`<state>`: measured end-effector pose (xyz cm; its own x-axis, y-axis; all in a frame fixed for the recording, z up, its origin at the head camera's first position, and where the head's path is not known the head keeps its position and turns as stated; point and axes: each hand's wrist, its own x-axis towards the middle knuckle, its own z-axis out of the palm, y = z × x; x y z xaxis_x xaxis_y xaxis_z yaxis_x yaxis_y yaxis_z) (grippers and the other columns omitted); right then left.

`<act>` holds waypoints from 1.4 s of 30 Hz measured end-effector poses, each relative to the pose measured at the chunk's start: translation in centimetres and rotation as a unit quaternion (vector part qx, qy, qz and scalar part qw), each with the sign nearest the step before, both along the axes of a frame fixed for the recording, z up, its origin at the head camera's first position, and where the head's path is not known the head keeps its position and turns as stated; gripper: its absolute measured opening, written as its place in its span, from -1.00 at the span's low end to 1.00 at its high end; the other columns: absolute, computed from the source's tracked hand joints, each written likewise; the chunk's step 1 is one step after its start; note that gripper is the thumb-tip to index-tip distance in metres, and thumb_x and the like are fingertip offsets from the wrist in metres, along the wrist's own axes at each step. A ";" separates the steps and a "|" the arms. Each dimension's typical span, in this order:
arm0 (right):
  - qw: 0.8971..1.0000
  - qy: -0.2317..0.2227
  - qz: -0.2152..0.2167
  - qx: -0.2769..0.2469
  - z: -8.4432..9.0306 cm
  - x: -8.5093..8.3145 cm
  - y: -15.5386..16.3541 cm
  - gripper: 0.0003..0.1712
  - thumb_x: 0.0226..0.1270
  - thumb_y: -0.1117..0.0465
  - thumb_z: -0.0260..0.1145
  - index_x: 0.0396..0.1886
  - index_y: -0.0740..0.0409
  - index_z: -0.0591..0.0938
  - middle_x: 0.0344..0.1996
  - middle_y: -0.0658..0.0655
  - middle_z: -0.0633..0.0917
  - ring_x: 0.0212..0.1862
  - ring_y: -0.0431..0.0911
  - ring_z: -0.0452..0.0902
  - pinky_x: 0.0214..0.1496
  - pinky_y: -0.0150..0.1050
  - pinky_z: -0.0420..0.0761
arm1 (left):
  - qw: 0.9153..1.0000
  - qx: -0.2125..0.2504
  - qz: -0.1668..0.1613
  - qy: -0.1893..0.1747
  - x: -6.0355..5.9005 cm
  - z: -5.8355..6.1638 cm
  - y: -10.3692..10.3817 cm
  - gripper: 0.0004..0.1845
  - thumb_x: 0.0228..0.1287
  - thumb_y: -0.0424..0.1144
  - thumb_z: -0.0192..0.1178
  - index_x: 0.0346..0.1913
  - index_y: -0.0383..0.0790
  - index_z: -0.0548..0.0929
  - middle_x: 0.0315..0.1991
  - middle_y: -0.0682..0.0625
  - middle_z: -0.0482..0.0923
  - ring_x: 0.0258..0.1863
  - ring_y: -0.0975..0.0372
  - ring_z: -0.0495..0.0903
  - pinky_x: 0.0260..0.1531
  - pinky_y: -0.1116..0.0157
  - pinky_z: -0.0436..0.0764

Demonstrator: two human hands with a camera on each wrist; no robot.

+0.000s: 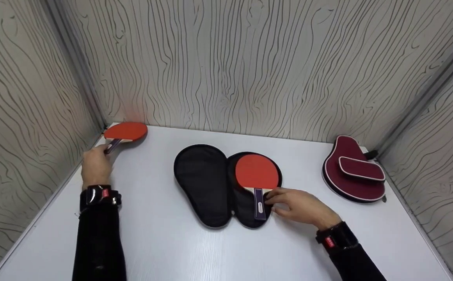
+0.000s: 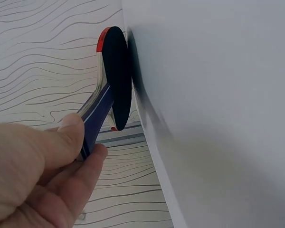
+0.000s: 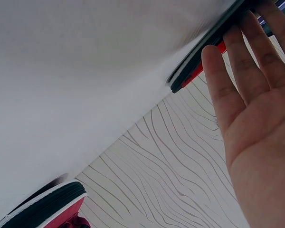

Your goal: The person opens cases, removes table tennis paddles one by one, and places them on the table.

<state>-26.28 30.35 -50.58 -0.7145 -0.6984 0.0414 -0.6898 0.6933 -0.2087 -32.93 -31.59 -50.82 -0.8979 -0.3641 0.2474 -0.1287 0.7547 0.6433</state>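
Observation:
My left hand (image 1: 96, 166) pinches the dark blue handle (image 2: 98, 116) of a table tennis paddle between thumb and fingers. That paddle (image 1: 128, 130) shows a red face in the head view and a black one in the left wrist view, raised at the table's far left corner. A second red paddle (image 1: 256, 171) lies face up in the right half of an opened black paddle case (image 1: 203, 183), handle toward me. My right hand (image 1: 300, 205) is beside that handle, its fingertips at the case's right edge. In the right wrist view its fingers (image 3: 247, 61) are extended.
A maroon paddle case (image 1: 351, 171) with white piping and a small front pocket lies at the right of the white table (image 1: 164, 253). Wood-grain patterned panels (image 1: 218, 70) enclose the table at the back and both sides.

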 end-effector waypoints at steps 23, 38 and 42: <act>1.000 -0.001 0.002 -0.001 0.0 0.0 0.1 -0.68 0.68 0.25 0.41 0.26 0.07 0.94 0.35 0.05 0.86 0.45 0.07 0.82 0.54 0.15 0.80 | 0.999 0.003 0.000 -0.048 0.5 0.7 0.5 -0.48 0.69 -0.36 0.30 0.55 -0.52 0.63 0.32 -0.61 0.73 0.24 -0.43 0.80 0.18 -0.37 0.81; 0.999 0.022 -0.004 0.023 0.2 0.2 0.0 -0.66 0.68 0.24 0.41 0.27 0.03 0.94 0.35 0.02 0.88 0.43 0.02 0.84 0.49 0.10 0.84 | 0.996 -0.063 -0.063 -0.006 -0.1 4.7 6.0 -0.40 0.82 -0.21 0.19 0.62 -0.62 0.51 0.53 -0.58 0.61 0.47 -0.49 0.68 0.44 -0.45 0.73; 0.999 0.033 -0.009 0.034 0.3 0.2 0.0 -0.67 0.69 0.23 0.41 0.28 0.02 0.94 0.35 0.02 0.88 0.41 0.01 0.85 0.47 0.10 0.85 | 0.992 -0.083 -0.092 0.034 -0.2 5.3 7.9 -0.41 0.79 -0.24 0.22 0.60 -0.63 0.52 0.51 -0.58 0.63 0.48 -0.47 0.68 0.49 -0.43 0.70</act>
<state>-26.10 30.38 -50.27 -0.7239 -0.6887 0.0413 -0.6882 0.7164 -0.1148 -33.18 -23.71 -45.51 -0.9245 -0.1458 0.3522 0.0596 0.8573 0.5113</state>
